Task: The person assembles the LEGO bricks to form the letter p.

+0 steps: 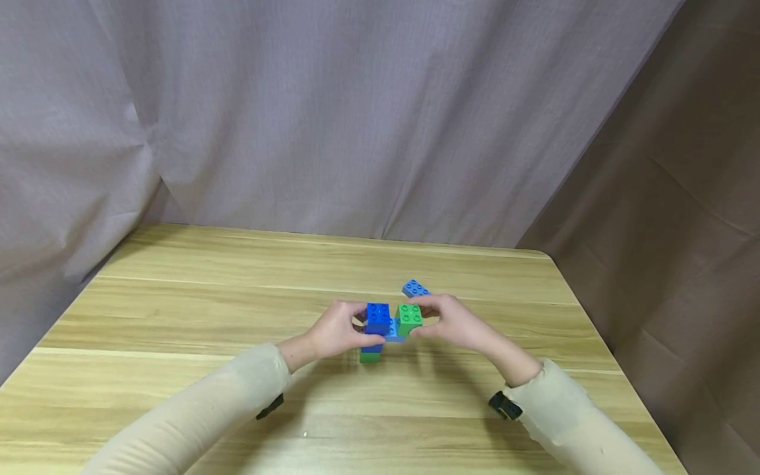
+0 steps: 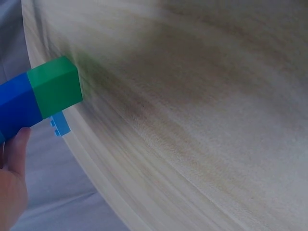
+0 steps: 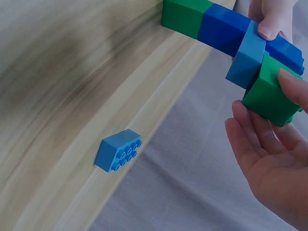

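My left hand [image 1: 340, 330] grips a joined stack of toy building bricks near its top. The stack has a lower green brick [image 2: 57, 86], a dark blue brick [image 2: 19, 103] above it, and a wider light blue brick [image 3: 246, 60] across that. Another dark blue brick [image 1: 377, 318] tops the left end of the light blue one. Between thumb and fingers my right hand [image 1: 456, 322] pinches a green brick [image 1: 410, 319] at the light blue brick's right end. In the right wrist view this green brick looks tilted; whether it is fully seated, I cannot tell.
A loose light blue brick [image 3: 118, 150] with several studs lies on the wooden table [image 1: 237, 297], beyond my right hand. Grey curtains [image 1: 332, 119] hang behind the table, and a darker cloth [image 1: 671, 218] hangs along the right side.
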Demonstrator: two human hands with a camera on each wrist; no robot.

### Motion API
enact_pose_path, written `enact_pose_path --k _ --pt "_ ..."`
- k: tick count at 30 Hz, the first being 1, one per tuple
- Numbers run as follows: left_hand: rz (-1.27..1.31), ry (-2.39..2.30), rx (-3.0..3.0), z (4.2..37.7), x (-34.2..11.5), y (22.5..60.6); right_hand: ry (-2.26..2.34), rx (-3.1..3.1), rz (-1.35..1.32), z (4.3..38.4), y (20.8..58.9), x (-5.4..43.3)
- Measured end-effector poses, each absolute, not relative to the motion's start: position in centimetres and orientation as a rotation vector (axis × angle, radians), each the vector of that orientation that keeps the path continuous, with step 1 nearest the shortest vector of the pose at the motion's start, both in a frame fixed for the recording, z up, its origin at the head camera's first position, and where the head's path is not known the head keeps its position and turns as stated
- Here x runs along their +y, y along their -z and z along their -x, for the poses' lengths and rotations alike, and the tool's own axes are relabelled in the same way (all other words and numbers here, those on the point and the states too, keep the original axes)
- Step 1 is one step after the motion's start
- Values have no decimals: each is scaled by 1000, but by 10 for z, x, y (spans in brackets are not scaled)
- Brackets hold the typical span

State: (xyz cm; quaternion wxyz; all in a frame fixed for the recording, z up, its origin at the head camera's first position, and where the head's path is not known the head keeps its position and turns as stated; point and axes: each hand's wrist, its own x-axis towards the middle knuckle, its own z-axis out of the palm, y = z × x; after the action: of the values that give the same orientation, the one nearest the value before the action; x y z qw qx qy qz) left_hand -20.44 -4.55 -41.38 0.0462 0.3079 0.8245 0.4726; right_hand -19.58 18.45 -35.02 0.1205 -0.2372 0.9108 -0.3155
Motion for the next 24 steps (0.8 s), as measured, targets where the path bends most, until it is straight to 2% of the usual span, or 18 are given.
enact_pose_path --k 12,24 --pt "-902 -1433 2506 205 -44 415 975 2665 656 195 357 185" --pt "-860 -1460 2465 205 -43 415 1019 2573 771 200 358 196"
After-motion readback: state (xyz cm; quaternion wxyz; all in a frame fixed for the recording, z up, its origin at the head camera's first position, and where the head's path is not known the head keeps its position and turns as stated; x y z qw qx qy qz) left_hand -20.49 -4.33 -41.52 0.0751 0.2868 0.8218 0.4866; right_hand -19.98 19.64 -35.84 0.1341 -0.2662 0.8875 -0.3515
